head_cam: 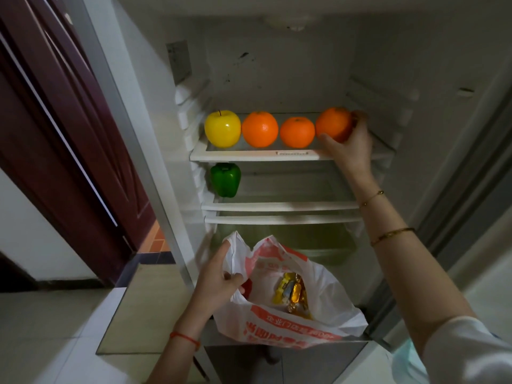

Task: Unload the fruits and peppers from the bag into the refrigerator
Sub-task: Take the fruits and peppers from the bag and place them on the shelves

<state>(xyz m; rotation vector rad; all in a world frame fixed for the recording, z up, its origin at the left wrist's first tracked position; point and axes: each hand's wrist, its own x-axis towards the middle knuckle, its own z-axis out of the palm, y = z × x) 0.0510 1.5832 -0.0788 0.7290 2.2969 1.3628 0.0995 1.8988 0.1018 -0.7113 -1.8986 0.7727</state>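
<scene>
Three round oranges (260, 129) on shelf (238, 155) | right hand (347, 145) grips one | left hand (219, 275) pinches crinkled plastic bag (318, 309)

This was a home. A household refrigerator (277, 79) stood open on a pale tiled floor (41, 328). Beside it was a dark red panelled door (69, 120).

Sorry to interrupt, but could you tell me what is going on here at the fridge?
A person is unloading a plastic bag into the open fridge. The right hand grips an orange at the right end of the top shelf, next to two other oranges and a yellow apple. A green pepper sits on the shelf below. The left hand holds the bag's edge open; something red and gold-wrapped items remain inside.
</scene>
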